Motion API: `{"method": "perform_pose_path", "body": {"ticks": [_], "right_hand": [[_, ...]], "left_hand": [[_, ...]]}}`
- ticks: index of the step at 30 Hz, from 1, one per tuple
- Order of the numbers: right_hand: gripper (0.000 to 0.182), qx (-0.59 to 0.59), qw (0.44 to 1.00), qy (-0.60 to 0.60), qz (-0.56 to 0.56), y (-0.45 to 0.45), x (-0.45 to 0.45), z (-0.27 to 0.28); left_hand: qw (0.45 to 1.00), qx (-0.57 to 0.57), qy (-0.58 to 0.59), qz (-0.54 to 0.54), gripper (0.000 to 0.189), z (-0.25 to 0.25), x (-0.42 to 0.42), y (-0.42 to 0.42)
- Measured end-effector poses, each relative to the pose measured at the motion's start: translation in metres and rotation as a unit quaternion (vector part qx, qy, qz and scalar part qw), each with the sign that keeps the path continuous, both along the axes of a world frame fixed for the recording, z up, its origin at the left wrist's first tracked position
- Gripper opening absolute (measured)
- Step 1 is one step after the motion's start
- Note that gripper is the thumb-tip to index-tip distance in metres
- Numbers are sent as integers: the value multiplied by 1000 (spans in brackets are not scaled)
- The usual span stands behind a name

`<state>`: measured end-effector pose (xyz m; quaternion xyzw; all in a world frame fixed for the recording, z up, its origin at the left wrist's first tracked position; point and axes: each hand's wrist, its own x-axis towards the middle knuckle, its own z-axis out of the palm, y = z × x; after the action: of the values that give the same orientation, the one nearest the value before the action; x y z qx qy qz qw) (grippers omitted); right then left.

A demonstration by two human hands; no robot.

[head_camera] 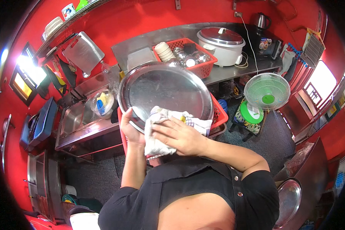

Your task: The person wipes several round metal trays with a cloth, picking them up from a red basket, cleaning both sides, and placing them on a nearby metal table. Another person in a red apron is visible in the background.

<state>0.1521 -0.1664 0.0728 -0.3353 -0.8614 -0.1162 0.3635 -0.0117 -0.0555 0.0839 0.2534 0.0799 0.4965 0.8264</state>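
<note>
A large oval metal tray (164, 89) is tilted up in front of my body, its shiny inner face towards me. My left hand (132, 128) grips its lower left rim, thumb on the near side; the fingers behind are hidden. Under my right hand (181, 135) a white dish towel (158, 143) is pressed to the lower right of the tray, and one corner of cloth spreads along the rim. Behind and below the tray, part of a red plastic basket (220, 112) shows; most of its inside is covered.
On the steel counter stand a red basket (202, 67) with bowls and metal ware, and a rice cooker (221, 47). A sink (74, 120) is at left. To the right, a green fan (267, 95) stands on a stool. Another metal tray (289, 201) lies lower right.
</note>
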Motion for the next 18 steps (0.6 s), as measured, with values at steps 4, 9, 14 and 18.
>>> {"method": "perform_pose_path", "body": {"ticks": [4, 9, 14, 18], "right_hand": [[74, -102, 993, 10, 64, 18, -28, -12], [69, -12, 997, -50, 51, 49, -43, 0], [70, 82, 996, -11, 25, 91, -41, 27], [70, 123, 964, 125, -199, 131, -20, 69]], "left_hand": [[995, -73, -30, -69, 40, -37, -14, -6], [994, 9, -101, -53, 66, -30, -31, -6], [961, 239, -134, -44, 68, -24, -48, -2], [975, 155, -70, 145, 60, -24, -47, -15]]}}
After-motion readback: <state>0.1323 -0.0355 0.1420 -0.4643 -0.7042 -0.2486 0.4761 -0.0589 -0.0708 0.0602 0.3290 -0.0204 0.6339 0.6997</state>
